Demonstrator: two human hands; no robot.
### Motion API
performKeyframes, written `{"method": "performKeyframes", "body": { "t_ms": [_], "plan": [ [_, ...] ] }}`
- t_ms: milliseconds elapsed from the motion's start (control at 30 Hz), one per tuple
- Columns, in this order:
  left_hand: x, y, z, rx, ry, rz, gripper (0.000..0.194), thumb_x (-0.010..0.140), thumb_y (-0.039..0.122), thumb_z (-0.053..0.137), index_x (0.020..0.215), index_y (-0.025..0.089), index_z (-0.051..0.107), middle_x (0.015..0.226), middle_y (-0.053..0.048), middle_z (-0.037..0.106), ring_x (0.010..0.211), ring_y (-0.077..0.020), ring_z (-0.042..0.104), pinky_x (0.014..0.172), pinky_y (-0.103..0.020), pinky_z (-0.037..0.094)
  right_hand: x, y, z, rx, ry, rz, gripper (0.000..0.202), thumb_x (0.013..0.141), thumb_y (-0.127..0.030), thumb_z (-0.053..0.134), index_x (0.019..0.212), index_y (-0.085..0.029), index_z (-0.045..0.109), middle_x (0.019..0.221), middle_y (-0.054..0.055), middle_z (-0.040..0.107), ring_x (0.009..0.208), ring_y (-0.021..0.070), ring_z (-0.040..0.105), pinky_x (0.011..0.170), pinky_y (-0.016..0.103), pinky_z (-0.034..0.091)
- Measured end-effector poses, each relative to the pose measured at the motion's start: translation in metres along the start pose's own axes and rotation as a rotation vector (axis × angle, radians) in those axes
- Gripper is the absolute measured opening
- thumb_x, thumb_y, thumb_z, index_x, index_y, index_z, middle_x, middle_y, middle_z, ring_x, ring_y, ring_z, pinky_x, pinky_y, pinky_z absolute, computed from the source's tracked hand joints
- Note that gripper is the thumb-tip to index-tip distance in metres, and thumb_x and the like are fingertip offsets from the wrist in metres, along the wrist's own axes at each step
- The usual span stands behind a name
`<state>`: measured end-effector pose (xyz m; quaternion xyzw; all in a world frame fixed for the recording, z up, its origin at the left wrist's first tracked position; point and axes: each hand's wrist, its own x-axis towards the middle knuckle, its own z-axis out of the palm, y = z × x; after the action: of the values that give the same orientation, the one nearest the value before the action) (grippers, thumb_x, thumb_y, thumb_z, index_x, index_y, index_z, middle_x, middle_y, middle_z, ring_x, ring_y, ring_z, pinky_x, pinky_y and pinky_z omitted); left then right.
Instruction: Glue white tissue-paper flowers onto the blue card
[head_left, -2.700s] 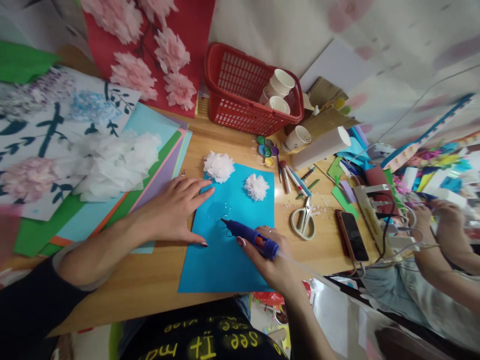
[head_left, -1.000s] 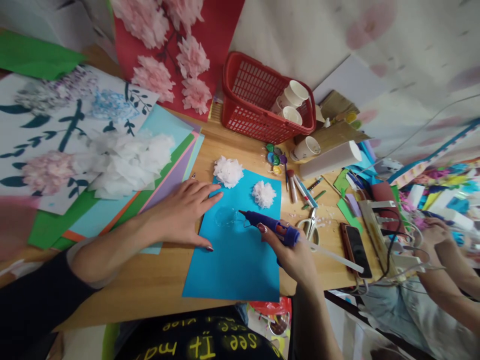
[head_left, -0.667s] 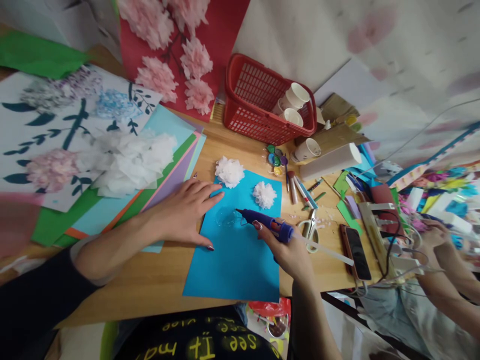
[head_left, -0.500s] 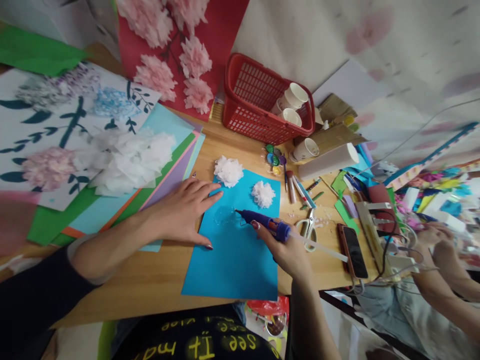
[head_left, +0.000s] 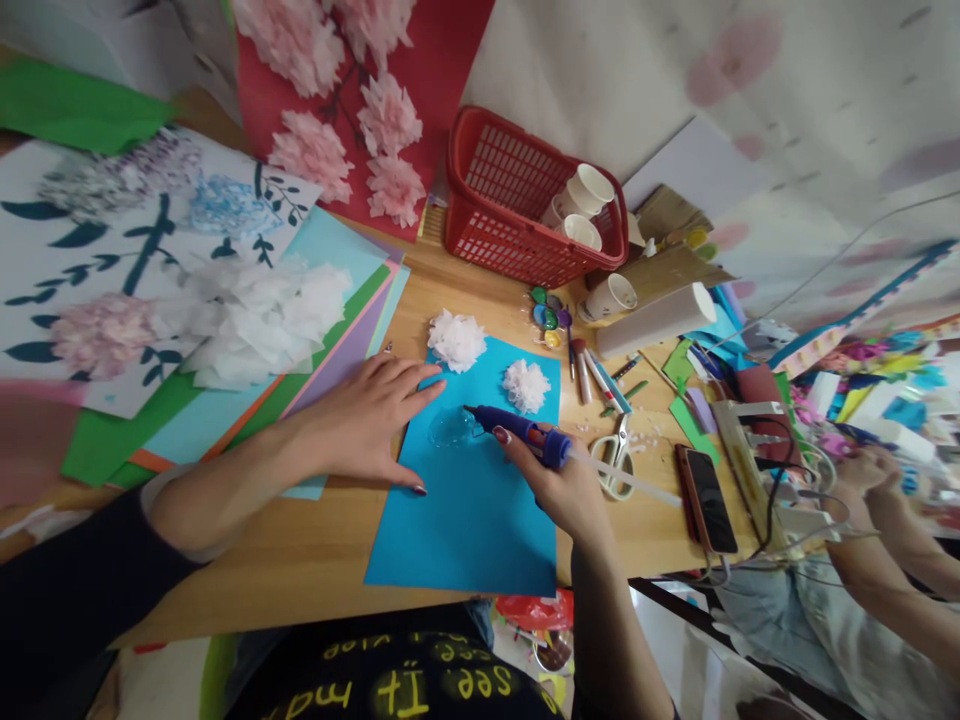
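Observation:
A blue sheet of paper (head_left: 465, 530) lies on the wooden table in front of me. My left hand (head_left: 379, 415) rests with spread fingers over the sheet's left edge and the table. In my right hand (head_left: 559, 490) is a dark blue glue gun (head_left: 517, 430), a clear glue stick (head_left: 634, 478) poking out of its back end. Its nozzle hovers at or just above a ring of clear glue (head_left: 448, 428) on the sheet; whether it touches I cannot tell. Two white paper flowers, a larger one (head_left: 457, 341) and a smaller one (head_left: 526, 386), sit near the sheet's top edge.
A red basket (head_left: 502, 225) with paper cups stands at the back. To the right lie scissors (head_left: 616, 458), pens and a phone (head_left: 711, 500) near a power strip. Coloured sheets and paper-flower pictures (head_left: 157, 250) fill the left. Another person's hands (head_left: 862, 475) show at far right.
The glue gun's tip has moved slightly left and up along the glue, and the ring of glue looks fuller. My left hand has stayed put.

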<state>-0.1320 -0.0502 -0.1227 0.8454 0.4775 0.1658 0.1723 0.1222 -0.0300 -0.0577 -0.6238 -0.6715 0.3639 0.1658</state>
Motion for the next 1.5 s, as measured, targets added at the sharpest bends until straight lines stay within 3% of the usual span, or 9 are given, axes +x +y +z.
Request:
{"method": "performKeyframes", "body": {
  "t_ms": [667, 967, 1133, 1367, 1500],
  "plan": [
    [0.000, 0.002, -0.001, 0.026, -0.017, 0.002, 0.107, 0.061, 0.083, 0.065, 0.143, 0.017, 0.046, 0.151, -0.018, 0.044, 0.138, -0.0395, 0.036, 0.117, -0.052, 0.020, -0.005, -0.001, -0.005, -0.079, -0.007, -0.061, 0.039, 0.081, -0.057, 0.066, 0.064, -0.022, 0.063, 0.056, 0.000, 0.059, 0.052, 0.0152, 0.052, 0.045, 0.028, 0.037],
    [0.000, 0.000, 0.002, 0.011, -0.003, 0.001, 0.110, 0.060, 0.084, 0.066, 0.145, 0.017, 0.044, 0.153, -0.018, 0.042, 0.139, -0.0393, 0.035, 0.116, -0.053, 0.021, 0.001, 0.004, 0.004, -0.085, 0.031, -0.156, 0.035, 0.082, -0.056, 0.067, 0.069, -0.023, 0.067, 0.059, 0.001, 0.063, 0.055, 0.0178, 0.059, 0.049, 0.029, 0.044],
    [0.000, 0.002, 0.000, 0.022, -0.008, -0.001, 0.109, 0.060, 0.081, 0.067, 0.145, 0.016, 0.045, 0.152, -0.018, 0.043, 0.139, -0.0384, 0.035, 0.117, -0.051, 0.021, -0.001, -0.002, -0.001, -0.055, -0.021, -0.137, 0.036, 0.084, -0.055, 0.064, 0.067, -0.024, 0.067, 0.055, 0.000, 0.061, 0.051, 0.0167, 0.056, 0.044, 0.028, 0.040],
    [0.000, 0.002, 0.000, 0.002, 0.011, -0.002, 0.104, 0.064, 0.081, 0.064, 0.144, 0.018, 0.045, 0.151, -0.017, 0.044, 0.138, -0.0384, 0.035, 0.116, -0.053, 0.022, 0.002, -0.002, 0.008, -0.099, 0.040, -0.193, 0.037, 0.081, -0.056, 0.067, 0.064, -0.023, 0.064, 0.056, 0.001, 0.061, 0.053, 0.0163, 0.056, 0.047, 0.028, 0.043],
    [0.000, 0.001, 0.001, 0.002, 0.015, 0.004, 0.103, 0.063, 0.081, 0.064, 0.143, 0.018, 0.046, 0.150, -0.017, 0.045, 0.138, -0.0386, 0.037, 0.115, -0.051, 0.023, -0.001, -0.004, 0.005, -0.094, 0.012, -0.194, 0.038, 0.083, -0.055, 0.065, 0.062, -0.024, 0.061, 0.056, 0.000, 0.059, 0.052, 0.0161, 0.054, 0.046, 0.029, 0.042]
  ]
}}
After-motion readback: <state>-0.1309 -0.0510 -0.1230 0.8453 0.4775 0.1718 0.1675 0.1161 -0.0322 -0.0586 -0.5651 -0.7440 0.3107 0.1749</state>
